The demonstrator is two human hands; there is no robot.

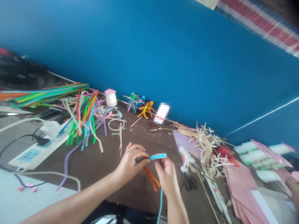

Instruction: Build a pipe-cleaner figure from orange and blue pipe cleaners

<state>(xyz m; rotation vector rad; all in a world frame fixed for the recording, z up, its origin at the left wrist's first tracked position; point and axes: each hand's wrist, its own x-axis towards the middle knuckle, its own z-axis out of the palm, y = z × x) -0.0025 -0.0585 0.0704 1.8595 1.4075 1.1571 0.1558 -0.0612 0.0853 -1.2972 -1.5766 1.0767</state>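
Note:
My left hand [130,163] and my right hand [166,177] meet in front of me over a brown tablecloth [105,168]. Between their fingertips they pinch a short, fuzzy, bright blue pipe cleaner [158,156], and a dark tip [140,159] shows at its left end. A thin teal strand [160,206] hangs down below my right hand. Just beneath my hands lies an orange pipe cleaner [151,178], apart from my fingers.
Behind my hands lie a heap of multicoloured pipe cleaners [84,119] and small pipe-cleaner figures [140,105]. A power strip [30,157] sits left. To the right are a white glue gun [186,158], black-handled scissors [190,182], dried strips [206,146], pink paper [240,193] and another person's hand [293,191].

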